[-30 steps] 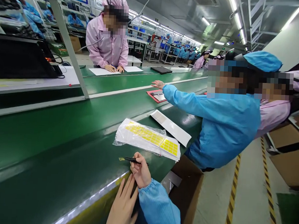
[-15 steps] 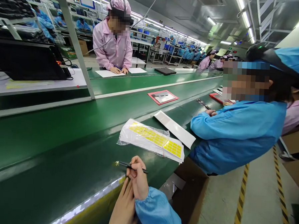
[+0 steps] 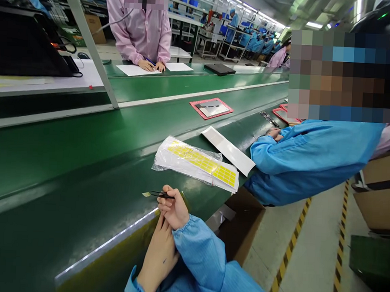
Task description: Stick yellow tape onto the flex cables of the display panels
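While I watch from afar, my right hand (image 3: 174,208) grips black tweezers (image 3: 161,195) with a small yellow tab (image 3: 146,194) at their tip, my left hand (image 3: 157,266) lies open and empty below it, and bagged yellow label sheets (image 3: 194,163) sit at one o'clock on the green conveyor belt (image 3: 66,156).

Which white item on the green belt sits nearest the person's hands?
The plastic-wrapped stack of yellow-labelled sheets; it lies just beyond the right hand, while the bare white strip lies farther off and carries no yellow labels.
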{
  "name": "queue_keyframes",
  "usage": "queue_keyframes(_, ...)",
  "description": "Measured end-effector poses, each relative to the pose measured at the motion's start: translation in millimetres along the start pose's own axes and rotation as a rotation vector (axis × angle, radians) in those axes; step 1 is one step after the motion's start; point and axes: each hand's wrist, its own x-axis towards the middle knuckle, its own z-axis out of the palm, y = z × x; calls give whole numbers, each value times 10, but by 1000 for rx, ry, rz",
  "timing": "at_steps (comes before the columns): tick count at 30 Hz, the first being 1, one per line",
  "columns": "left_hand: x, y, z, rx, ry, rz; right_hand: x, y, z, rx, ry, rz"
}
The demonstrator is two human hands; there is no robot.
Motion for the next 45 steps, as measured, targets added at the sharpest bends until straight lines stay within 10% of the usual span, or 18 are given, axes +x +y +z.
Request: queue_keyframes(45,64,7,-32,105,8,37,11,-25,-2,-4,7,-13)
